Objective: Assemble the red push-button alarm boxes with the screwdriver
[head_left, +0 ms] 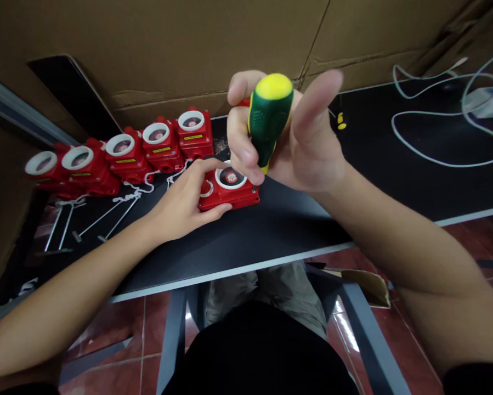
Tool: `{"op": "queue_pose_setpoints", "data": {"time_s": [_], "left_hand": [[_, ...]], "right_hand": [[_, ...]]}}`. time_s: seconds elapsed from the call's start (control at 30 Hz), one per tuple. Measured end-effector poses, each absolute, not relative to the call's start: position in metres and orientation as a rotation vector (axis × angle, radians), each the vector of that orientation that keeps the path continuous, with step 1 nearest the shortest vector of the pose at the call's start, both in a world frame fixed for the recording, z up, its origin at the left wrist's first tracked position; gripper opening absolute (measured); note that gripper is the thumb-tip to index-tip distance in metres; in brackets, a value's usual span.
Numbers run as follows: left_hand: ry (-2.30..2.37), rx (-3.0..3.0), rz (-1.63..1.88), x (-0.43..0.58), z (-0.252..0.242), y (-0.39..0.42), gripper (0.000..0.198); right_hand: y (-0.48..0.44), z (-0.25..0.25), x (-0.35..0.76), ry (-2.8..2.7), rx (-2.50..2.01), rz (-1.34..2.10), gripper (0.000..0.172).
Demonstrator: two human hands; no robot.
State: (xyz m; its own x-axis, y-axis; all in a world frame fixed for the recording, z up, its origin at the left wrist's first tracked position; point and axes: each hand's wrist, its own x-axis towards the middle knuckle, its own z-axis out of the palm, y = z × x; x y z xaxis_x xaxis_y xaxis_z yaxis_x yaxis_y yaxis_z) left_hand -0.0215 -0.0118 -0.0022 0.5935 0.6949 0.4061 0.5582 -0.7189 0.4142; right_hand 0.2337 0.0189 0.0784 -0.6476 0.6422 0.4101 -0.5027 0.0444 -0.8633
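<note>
A screwdriver (268, 118) with a green and yellow handle stands nearly upright in my right hand (307, 137). The fingers curl round the handle while the thumb sticks out away from it. Its shaft is mostly hidden, and the lower end seems to meet the near right corner of a red box (230, 198). That box has a white ring round a dark window with a red and white mark inside. My left hand (184, 200) grips its left side, thumb along the near edge and fingers over the top.
Several similar red boxes (159, 148) stand in a row at the back left, with white cords and metal T-shaped rods (114, 219) in front. A dark flat panel (71, 93) leans against the cardboard (180, 49). A pale cable (431, 159) and small yellow pieces (340, 122) lie right.
</note>
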Motion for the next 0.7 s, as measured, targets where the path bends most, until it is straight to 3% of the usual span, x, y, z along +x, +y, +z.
{"op": "queue_pose_setpoints", "data": {"time_s": [0.13,0.3,0.37,0.5,0.7], "left_hand": [[1.013,2.605,0.83,-0.022,-0.0041,-0.0105,0.071],[1.018,2.602,0.824,-0.022,-0.0037,-0.0107,0.071],[1.009,2.606,0.827,-0.0224,-0.0037,-0.0107,0.072],[0.977,2.621,0.852,-0.0236,-0.0049,-0.0096,0.072],[0.973,2.618,0.834,-0.0237,-0.0052,-0.0088,0.073]], "right_hand": [[0.0203,0.085,0.2379,-1.57,-0.19,1.8,0.053],[0.022,0.0877,0.2335,-1.568,-0.231,1.802,0.098],[0.0224,0.0879,0.2315,-1.576,-0.256,1.795,0.104],[0.0221,0.0879,0.2302,-1.549,-0.277,1.775,0.094],[0.0206,0.0834,0.2299,-1.47,-0.331,1.728,0.063]]}}
